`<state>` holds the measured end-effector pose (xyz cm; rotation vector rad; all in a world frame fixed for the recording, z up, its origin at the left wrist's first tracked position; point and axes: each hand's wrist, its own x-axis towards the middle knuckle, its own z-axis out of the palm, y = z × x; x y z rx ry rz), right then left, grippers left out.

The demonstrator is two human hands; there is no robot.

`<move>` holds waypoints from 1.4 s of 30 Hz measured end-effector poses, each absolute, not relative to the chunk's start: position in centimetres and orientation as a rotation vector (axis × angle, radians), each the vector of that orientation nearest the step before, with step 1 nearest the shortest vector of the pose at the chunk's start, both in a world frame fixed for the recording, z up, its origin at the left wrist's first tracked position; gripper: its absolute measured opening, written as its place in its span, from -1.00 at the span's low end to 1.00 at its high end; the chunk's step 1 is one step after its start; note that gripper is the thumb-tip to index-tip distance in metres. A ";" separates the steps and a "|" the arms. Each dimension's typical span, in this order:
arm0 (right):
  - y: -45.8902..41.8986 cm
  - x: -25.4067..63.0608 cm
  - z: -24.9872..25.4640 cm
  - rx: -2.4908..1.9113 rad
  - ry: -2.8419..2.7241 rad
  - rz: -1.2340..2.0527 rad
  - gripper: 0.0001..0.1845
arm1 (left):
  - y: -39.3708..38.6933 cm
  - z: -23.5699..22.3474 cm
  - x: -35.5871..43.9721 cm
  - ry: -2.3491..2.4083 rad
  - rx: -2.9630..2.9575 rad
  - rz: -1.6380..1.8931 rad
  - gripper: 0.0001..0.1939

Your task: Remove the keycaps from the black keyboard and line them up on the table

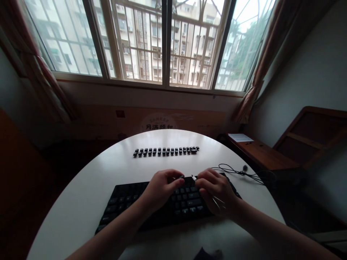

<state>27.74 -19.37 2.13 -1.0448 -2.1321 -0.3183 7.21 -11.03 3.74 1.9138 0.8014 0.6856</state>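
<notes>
A black keyboard [127, 202] lies on the round white table [81, 202] in front of me. My left hand [159, 187] hovers over its top row, fingers curled, pinching a small dark keycap at the fingertips. My right hand [215, 191] is beside it, fingers closed round a thin metal wire tool whose prongs show under the palm and whose tip pokes out toward the left hand. A row of several removed black keycaps [166, 151] lies farther back on the table.
The keyboard's black cable [238, 172] coils on the table to the right. A wooden side table with a sheet of paper [240, 137] stands at the right. A window with bars and curtains fills the wall behind.
</notes>
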 end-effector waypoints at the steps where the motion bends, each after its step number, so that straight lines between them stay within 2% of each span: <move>1: -19.3 27.8 2.1 -1.075 -2.111 -0.346 -0.82 | -11.0 3.8 7.2 0.795 1.893 0.678 -0.71; 6: -19.0 28.0 1.4 -1.073 -2.172 -0.271 -0.63 | -11.6 3.4 7.6 0.652 1.833 0.643 -0.71; 10: -18.8 27.8 1.1 -1.068 -2.212 -0.297 -0.71 | -11.8 2.8 7.8 0.579 1.786 0.676 -0.62; 17: -18.8 27.1 1.4 -1.071 -2.157 -0.335 -0.78 | -11.5 1.7 7.9 0.585 1.831 0.745 -0.78; 22: -18.3 27.7 3.0 -1.071 -2.181 -0.224 -0.78 | -11.4 1.9 7.8 0.497 1.790 0.738 -0.70; 25: -15.5 30.8 5.1 -1.209 -2.093 -0.090 -0.80 | -11.5 2.5 7.3 0.582 1.915 0.737 -0.64; 29: -8.7 37.4 6.3 -1.618 -2.033 0.103 -0.75 | -11.4 2.7 6.9 0.831 2.260 0.717 -0.71; 35: -1.7 42.1 2.3 -1.770 -2.044 0.232 -0.77 | -11.3 1.9 7.2 0.929 2.467 0.567 -0.79; 42: -1.1 41.6 -1.7 -1.764 -2.072 0.188 -0.72 | -11.2 1.7 7.3 0.949 2.483 0.535 -0.80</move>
